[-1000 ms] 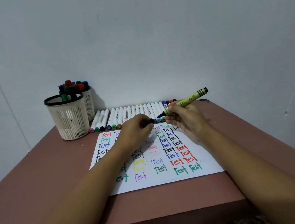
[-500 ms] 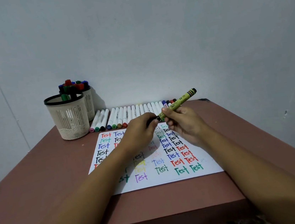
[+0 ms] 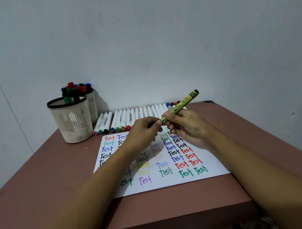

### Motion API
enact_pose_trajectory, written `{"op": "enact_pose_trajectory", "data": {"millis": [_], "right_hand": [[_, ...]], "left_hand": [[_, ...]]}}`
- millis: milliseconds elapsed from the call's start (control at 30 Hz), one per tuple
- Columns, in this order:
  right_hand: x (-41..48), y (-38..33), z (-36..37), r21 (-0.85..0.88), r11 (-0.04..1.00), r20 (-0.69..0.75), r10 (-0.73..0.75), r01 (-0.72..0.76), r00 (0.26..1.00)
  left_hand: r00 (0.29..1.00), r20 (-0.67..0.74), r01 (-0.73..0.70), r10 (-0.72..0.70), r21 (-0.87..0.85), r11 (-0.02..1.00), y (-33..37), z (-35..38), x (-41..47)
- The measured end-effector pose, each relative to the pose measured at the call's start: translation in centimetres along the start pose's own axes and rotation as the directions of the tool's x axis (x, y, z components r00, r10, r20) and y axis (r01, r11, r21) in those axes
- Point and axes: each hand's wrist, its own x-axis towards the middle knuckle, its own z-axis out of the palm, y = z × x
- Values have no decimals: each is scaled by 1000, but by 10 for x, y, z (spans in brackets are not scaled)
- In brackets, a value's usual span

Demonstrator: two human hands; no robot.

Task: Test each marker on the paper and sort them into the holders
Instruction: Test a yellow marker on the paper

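Note:
My right hand [image 3: 184, 127] grips a yellow-green marker [image 3: 182, 101] above the paper [image 3: 216, 171], its black rear end pointing up and to the right. My left hand [image 3: 144, 132] pinches a dark cap at the marker's front end; the tip is hidden between my fingers. The white paper carries several rows of the word "Test" in many colours. A row of white markers [image 3: 137, 115] lies along the wall behind the paper. The front cream holder [image 3: 71, 122] stands at the left. Behind it, the rear holder [image 3: 92, 106] is filled with capped markers.
The brown table [image 3: 41, 185] ends close to me at a front edge. A pale wall rises right behind the marker row and the holders. Both forearms reach over the near part of the paper.
The marker's black tip was bare a second ago. My left hand brought the cap to it and now covers the tip. The marker has tilted slightly lower and moved left.

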Motion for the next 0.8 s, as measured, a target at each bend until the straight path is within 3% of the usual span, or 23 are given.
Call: {"op": "enact_pose_trajectory", "data": {"millis": [67, 200, 267, 333, 367, 400, 433, 500, 567, 667, 800], "right_hand": [[1, -1, 2, 25, 1000, -37, -13, 14, 999], [0, -1, 1, 85, 996, -92, 30, -22, 995], [0, -1, -4, 125, 992, -138, 42, -24, 990], [1, 4, -8, -21, 1000, -217, -16, 12, 976], [1, 8, -11, -234, 972, -249, -94, 34, 964], [1, 13, -13, -502, 863, -234, -199, 57, 952], [0, 17, -15, -731, 679, -165, -275, 70, 947], [1, 22, -16, -926, 368, -4, -241, 87, 970], [1, 23, -15, -971, 220, 74, -104, 96, 992], [0, 22, -13, -981, 176, 79, -45, 86, 996], [1, 21, -12, -983, 161, 83, -45, 89, 996]], "left_hand": [[996, -46, 64, -75, -210, 976, 3, -1, 3], [978, -64, 125, -199, -580, 805, 8, -7, 7], [964, -133, 84, -231, -670, 737, 9, -14, 6], [930, -258, 27, -263, -664, 747, 13, -26, 7], [912, -315, 1, -264, -641, 768, 15, -33, 8], [897, -365, -26, -249, -607, 794, 19, -43, 9], [888, -405, -50, -218, -556, 830, 21, -52, 12], [862, -497, -72, -103, -321, 944, 29, -75, 17], [829, -556, -61, 49, -3, 998, 37, -99, 19], [789, -590, -3, 170, 273, 962, 49, -137, 20], [736, -634, 88, 235, 433, 897, 61, -184, 20]]}}
